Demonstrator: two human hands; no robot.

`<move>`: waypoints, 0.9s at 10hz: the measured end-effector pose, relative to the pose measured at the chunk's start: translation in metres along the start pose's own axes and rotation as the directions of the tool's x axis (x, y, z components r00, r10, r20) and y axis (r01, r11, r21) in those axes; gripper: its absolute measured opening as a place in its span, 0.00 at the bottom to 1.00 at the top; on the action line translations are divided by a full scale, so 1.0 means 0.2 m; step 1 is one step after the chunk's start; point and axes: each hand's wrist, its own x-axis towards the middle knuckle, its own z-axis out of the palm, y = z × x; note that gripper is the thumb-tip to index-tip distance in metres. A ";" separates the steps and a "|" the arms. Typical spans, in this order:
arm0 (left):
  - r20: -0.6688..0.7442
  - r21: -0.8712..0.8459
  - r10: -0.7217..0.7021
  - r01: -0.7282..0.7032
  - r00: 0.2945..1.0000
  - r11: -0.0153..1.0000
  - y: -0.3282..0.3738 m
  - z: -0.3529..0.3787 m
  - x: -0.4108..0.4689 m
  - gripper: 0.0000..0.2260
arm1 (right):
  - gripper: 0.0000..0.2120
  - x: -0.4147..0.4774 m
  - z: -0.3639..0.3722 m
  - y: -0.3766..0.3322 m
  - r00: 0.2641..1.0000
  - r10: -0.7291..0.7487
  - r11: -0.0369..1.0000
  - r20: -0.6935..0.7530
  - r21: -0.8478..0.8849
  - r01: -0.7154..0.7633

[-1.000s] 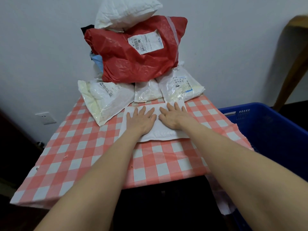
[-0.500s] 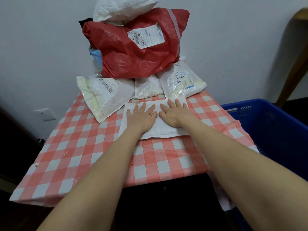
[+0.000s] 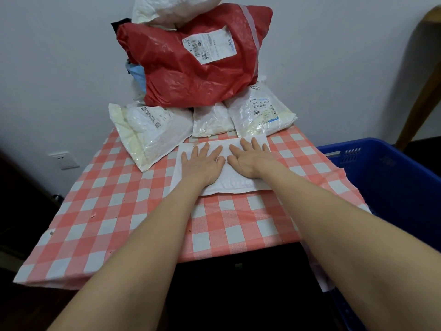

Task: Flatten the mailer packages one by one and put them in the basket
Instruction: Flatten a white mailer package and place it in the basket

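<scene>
Head view: I see one flat white mailer (image 3: 229,185) lying on the tabletop (image 3: 119,199), about midway between its left and right edges and nearer the far edge.
Left grip: my left grip (image 3: 201,167) rests palm down on the mailer's left half, fingers straight and spread, holding nothing.
Right grip: my right grip (image 3: 248,161) presses the right half the same way, wide and flat, its thumb just beside the left one.
Step in hand: flattening, I judge. The mailer already looks thin under both palms, with a slight puff along its near edge.
Pile: three pale mailers (image 3: 212,120) sit in a row at the far edge. A red mailer (image 3: 195,75) lies on them, and a white bag (image 3: 167,8) tops that. Something blue shows behind the red one; I cannot tell what.
Basket: the blue basket (image 3: 393,182) stands off the right edge, lower than the tabletop. I make out no mailer in the part that shows.
Done: nothing delivered, as far as I can see.
Left: finish this press, carry the mailer right into the basket, then work through at least five more.
</scene>
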 end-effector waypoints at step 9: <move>0.000 -0.011 0.035 -0.035 0.999 0.999 -0.06 -0.01 -0.01 0.23 | 0.26 -0.02 -0.03 -0.07 0.999 0.014 1.000 0.037 0.004 -0.014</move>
